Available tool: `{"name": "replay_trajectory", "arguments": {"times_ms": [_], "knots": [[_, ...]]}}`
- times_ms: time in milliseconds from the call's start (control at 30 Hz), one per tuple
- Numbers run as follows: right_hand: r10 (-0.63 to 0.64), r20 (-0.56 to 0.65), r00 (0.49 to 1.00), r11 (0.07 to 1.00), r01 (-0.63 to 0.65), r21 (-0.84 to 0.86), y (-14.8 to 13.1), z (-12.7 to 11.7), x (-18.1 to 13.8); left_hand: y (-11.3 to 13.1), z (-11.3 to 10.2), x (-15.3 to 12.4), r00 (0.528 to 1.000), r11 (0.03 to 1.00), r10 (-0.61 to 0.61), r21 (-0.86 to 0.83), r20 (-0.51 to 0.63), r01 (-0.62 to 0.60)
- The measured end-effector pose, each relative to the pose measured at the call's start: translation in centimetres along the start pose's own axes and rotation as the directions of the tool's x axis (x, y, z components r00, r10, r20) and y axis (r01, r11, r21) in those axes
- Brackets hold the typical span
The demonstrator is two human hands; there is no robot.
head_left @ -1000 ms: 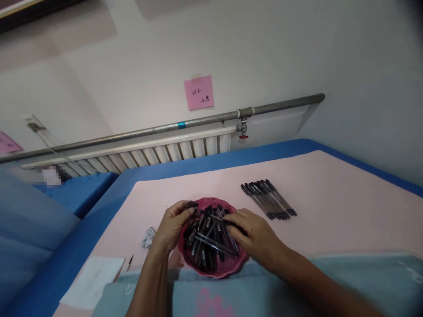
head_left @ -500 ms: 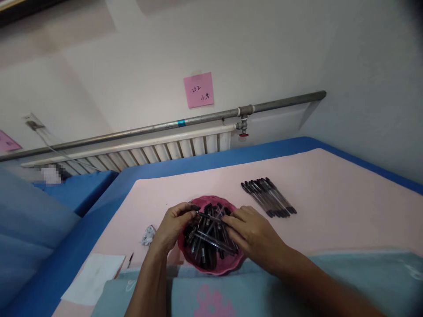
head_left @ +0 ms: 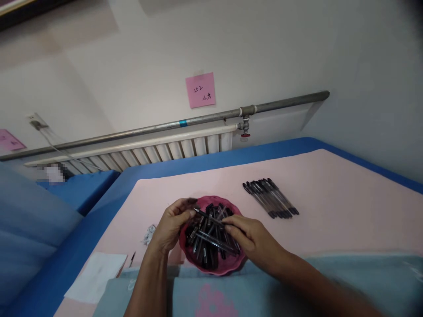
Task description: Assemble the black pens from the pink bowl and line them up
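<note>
A slim dark pen (head_left: 211, 217) slants over a pink scalloped bowl (head_left: 228, 267); its pale, bare tip points left. My right hand (head_left: 256, 240) pinches this pen near its right end. On the bowl's left side my left hand (head_left: 173, 224) is curled, its thumb close to the pen's tip. Something dark shows at its index fingertip; whether that is a cap or a stain I cannot tell. Many black and clear pens (head_left: 209, 246) lie crisscrossed in the bowl. To the right, a row of capped pens (head_left: 271, 198) lies side by side on the pink sheet.
Crumpled paper (head_left: 149, 234), a white sheet (head_left: 95, 277) and a thin dark piece (head_left: 132, 259) lie at left. A teal cloth (head_left: 357, 273) covers the near edge. Behind the blue-edged table run a radiator (head_left: 165, 149) and a pipe with a red-handled valve (head_left: 245, 134).
The pen's tip now shows bare, apart from the dark thing at my left fingertips. My left fingers have lifted slightly, and my right fingers have bent around the pen. The view has shifted slightly.
</note>
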State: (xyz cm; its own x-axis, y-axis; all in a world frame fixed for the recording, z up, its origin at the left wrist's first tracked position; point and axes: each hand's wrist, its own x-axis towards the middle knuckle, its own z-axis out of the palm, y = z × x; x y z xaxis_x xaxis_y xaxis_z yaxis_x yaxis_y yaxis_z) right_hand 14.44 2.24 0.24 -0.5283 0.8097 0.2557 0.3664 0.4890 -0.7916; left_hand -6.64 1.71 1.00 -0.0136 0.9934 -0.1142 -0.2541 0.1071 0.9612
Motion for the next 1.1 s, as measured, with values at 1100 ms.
{"name": "replay_trajectory", "arguments": {"times_ms": [1100], "knots": [[-0.045, -0.061, 0.997, 0.999, 0.044, -0.022, 0.6, 0.6, -0.3, -0.5, 2.1, -0.8, 0.978, 0.981, -0.141, -0.153, -0.154, 0.117]]}}
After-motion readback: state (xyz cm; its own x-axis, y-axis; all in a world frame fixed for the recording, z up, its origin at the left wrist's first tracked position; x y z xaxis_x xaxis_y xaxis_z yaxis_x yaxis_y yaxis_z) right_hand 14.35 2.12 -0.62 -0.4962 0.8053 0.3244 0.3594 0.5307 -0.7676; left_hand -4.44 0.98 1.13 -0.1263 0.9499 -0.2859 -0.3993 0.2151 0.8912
